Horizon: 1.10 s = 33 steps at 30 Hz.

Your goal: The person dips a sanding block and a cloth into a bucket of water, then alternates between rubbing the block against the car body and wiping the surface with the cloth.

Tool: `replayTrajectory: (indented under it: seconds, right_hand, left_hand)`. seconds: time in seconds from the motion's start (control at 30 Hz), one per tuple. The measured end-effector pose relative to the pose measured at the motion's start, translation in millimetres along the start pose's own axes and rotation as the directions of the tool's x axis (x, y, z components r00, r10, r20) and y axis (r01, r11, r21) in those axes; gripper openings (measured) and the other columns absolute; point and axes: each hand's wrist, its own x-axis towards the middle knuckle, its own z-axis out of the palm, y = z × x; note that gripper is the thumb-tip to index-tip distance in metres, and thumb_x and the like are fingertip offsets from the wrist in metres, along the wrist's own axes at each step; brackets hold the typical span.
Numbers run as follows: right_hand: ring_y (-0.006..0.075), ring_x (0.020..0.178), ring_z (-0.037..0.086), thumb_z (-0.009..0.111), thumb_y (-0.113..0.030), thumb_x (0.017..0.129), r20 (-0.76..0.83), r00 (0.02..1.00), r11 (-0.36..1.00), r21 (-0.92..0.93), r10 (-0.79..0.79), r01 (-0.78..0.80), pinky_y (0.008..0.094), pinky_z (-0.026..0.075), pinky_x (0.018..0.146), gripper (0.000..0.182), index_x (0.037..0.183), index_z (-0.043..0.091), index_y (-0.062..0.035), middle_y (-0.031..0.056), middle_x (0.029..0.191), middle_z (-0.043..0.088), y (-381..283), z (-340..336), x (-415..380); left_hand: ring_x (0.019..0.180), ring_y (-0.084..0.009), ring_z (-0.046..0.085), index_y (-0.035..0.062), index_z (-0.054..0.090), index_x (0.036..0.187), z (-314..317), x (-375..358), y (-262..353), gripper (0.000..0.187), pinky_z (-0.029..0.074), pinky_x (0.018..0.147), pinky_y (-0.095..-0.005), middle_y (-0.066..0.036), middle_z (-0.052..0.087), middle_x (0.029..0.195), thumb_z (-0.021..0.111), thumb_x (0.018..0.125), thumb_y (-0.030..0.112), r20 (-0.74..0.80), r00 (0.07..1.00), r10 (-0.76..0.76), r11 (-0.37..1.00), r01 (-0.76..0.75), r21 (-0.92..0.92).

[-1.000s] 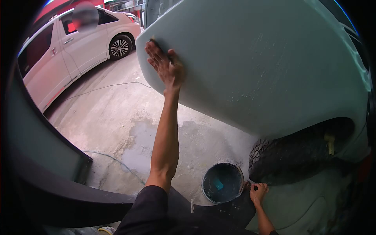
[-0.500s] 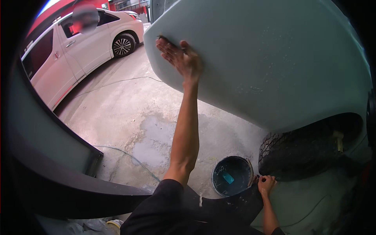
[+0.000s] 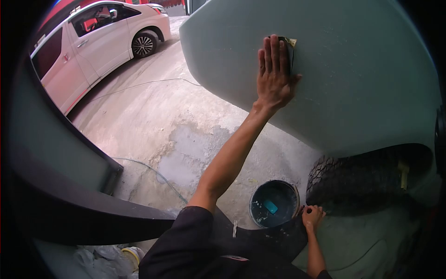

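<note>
My left hand [image 3: 275,76] lies flat on a grey car body panel [image 3: 353,88], arm stretched up and forward. Under its fingers is a dark piece of sandpaper [image 3: 291,43], its lighter corner showing beyond the fingertips. Pale droplets and streaks mark the panel to the right of the hand. Low on the right, my right hand [image 3: 314,216] is closed with curled fingers, beside my knee and the bucket's rim; I cannot tell what it holds. The dark bucket [image 3: 253,204] stands on the floor with a teal block [image 3: 270,207] inside.
A tyre [image 3: 344,181] sits in the wheel arch at right. Across the concrete floor [image 3: 139,116] a white van [image 3: 100,44] is parked. A thin hose [image 3: 158,173] runs along the ground at left, near a dark-edged panel [image 3: 93,218]. Crumpled plastic [image 3: 100,262] lies at bottom left.
My left hand has slid right across the panel from near its left edge, taking the sandpaper along, and its fingers now point upward. My right hand stays by the bucket.
</note>
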Motion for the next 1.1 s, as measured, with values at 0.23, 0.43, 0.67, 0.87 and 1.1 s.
replayTrajectory:
  seconds: [0.23, 0.43, 0.67, 0.87, 1.1]
  right_hand:
    - [0.0304, 0.100, 0.063, 0.071, -0.030, 0.092, -0.005, 0.999, 0.998, -0.048, 0.042, -0.042, 0.0500, 0.040, 0.098, 0.026, 0.080, 0.077, -0.0084, 0.0073, 0.091, 0.072, 24, 11, 3]
    - [0.0296, 0.101, 0.062, 0.071, -0.029, 0.092, 0.109, 0.994, 1.000, -0.028, 0.013, -0.010, 0.0481, 0.038, 0.100, 0.022, 0.082, 0.077, -0.0094, 0.0063, 0.092, 0.071, 8, 6, 30]
    - [0.0304, 0.104, 0.062, 0.069, -0.029, 0.094, 0.174, 0.984, 0.995, -0.097, 0.036, -0.020, 0.0476, 0.039, 0.104, 0.023, 0.085, 0.078, -0.0092, 0.0085, 0.095, 0.071, -9, 8, 43]
    - [0.0311, 0.103, 0.062, 0.072, -0.027, 0.092, 0.118, 0.989, 0.996, -0.024, 0.089, -0.087, 0.0478, 0.041, 0.104, 0.022, 0.084, 0.076, -0.0078, 0.0073, 0.095, 0.071, 20, 12, 38]
    - [0.0305, 0.102, 0.064, 0.071, -0.029, 0.092, 0.184, 0.981, 0.995, -0.095, 0.053, -0.036, 0.0464, 0.045, 0.097, 0.024, 0.084, 0.077, -0.0084, 0.0095, 0.091, 0.071, -6, 3, 67]
  left_hand:
    - [0.163, -0.0396, -0.001, -0.0053, 0.001, 0.166, 0, 64, -79, 0.083, -0.002, 0.131, -0.0539, -0.028, 0.002, 0.174, 0.024, 0.112, 0.054, -0.205, 0.750, -0.629, 0.775, 0.581, -0.249]
    - [0.162, -0.0412, -0.001, -0.0067, 0.001, 0.165, 23, 39, -51, 0.090, -0.001, 0.131, -0.0554, -0.029, 0.003, 0.173, 0.030, 0.109, 0.058, 0.110, 0.992, -0.057, 0.997, 0.051, 0.055]
    - [0.163, -0.0410, -0.001, -0.0045, 0.002, 0.166, 68, 38, -44, 0.085, 0.000, 0.131, -0.0535, -0.027, 0.004, 0.174, 0.035, 0.108, 0.048, -0.057, 0.954, -0.295, 0.955, 0.294, -0.023]
    - [0.163, -0.0394, 0.003, -0.0042, 0.007, 0.166, 64, 53, -118, 0.082, 0.003, 0.132, -0.0526, -0.028, 0.009, 0.173, 0.026, 0.111, 0.054, -0.110, 0.914, -0.389, 0.921, 0.385, -0.060]
    - [0.163, -0.0389, 0.001, -0.0041, 0.005, 0.166, 109, 6, -53, 0.081, -0.001, 0.131, -0.0538, -0.027, 0.007, 0.174, 0.027, 0.110, 0.050, 0.001, 0.959, -0.282, 0.959, 0.282, -0.029]
